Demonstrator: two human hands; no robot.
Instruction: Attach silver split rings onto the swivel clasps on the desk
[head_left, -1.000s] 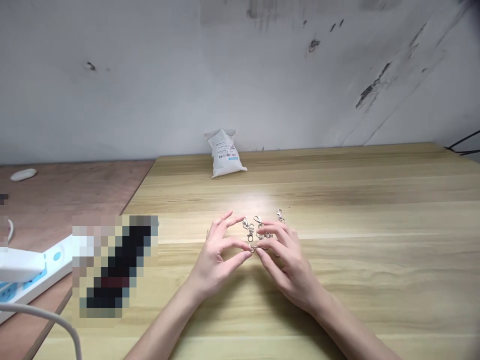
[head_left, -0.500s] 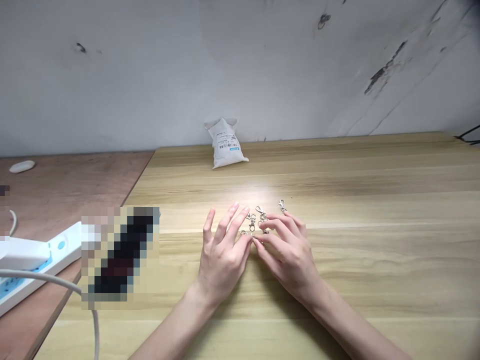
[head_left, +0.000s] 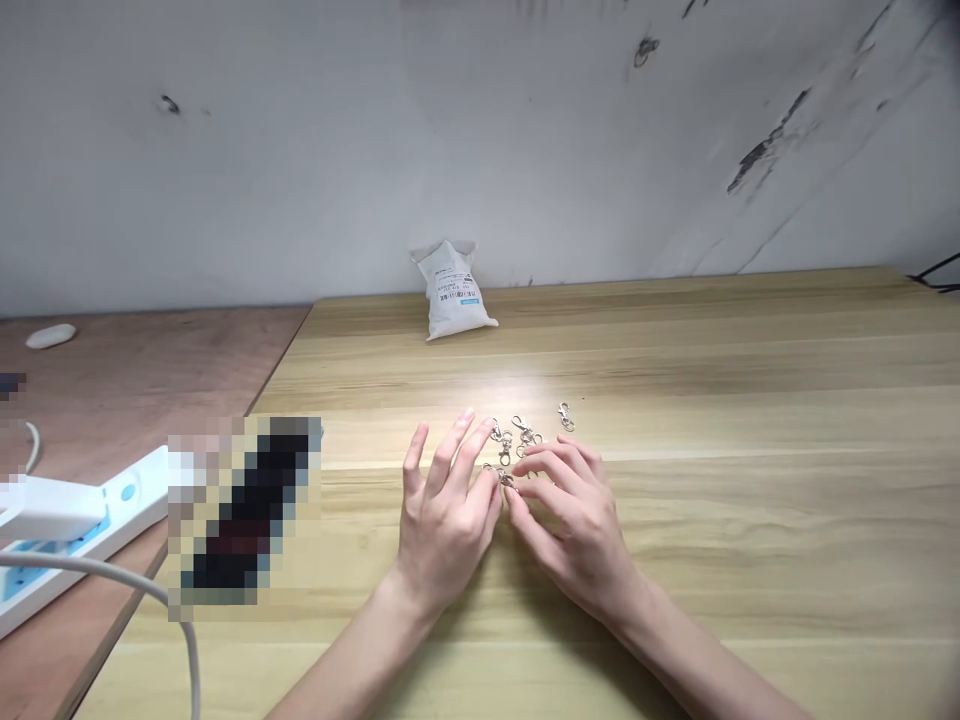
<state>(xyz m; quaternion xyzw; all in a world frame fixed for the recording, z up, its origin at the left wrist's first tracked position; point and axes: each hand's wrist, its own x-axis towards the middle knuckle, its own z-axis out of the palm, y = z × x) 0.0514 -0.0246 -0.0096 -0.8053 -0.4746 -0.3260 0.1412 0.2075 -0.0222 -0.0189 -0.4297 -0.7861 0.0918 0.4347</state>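
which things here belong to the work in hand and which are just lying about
Seemingly in use:
small silvery metal piece, between left hand and right hand
silvery metal clasps nearby

Seemingly just lying about:
white packet with printed label
white power strip with blue sockets
white oval object
thin grey cable

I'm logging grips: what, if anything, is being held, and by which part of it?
A small metal piece, pinched by the left hand and right hand; which part each grips is too small to tell.
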